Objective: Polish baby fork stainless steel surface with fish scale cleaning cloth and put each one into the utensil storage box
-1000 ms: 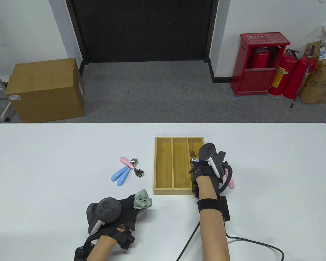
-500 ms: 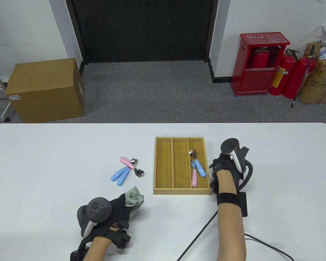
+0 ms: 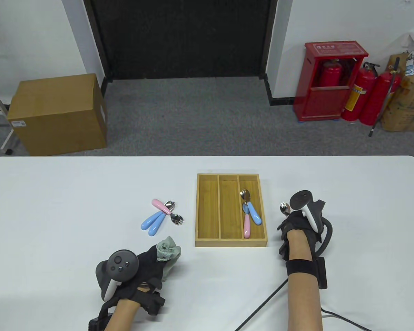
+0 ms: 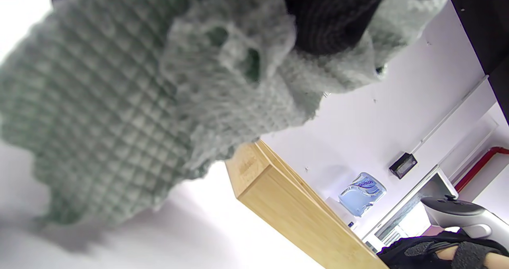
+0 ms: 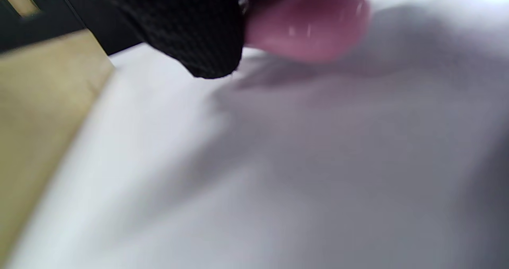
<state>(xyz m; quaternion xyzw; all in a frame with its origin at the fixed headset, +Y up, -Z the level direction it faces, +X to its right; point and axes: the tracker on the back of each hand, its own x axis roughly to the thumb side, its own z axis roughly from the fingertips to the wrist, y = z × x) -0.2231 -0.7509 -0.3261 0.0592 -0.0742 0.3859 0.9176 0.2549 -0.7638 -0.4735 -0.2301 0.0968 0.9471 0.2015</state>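
My left hand (image 3: 151,259) sits near the table's front edge and grips a bunched grey-green fish scale cloth (image 3: 167,249) (image 4: 151,102). To the right of the wooden utensil box (image 3: 230,242) (image 4: 294,209), my right hand (image 3: 291,220) holds a pink-handled baby fork. Its steel head (image 3: 284,207) sticks out toward the far side, and its pink handle (image 5: 306,26) shows under a gloved finger (image 5: 191,26). In the box's right compartment lie a blue-handled fork (image 3: 254,213) and a pink-handled fork (image 3: 246,228). Left of the box lie one pink fork (image 3: 159,205) and two blue forks (image 3: 151,223).
The white table (image 3: 55,207) runs the whole width of the view. The box's left and middle compartments hold nothing. A black cable (image 3: 262,307) trails from my right wrist toward the front edge. Beyond the table stand a cardboard box (image 3: 57,113) and fire extinguishers (image 3: 362,96).
My right hand has moved from over the box's right compartment to the right and nearer me, still holding its pink fork and uncovering the two forks there. My left hand drifted slightly left with the cloth.
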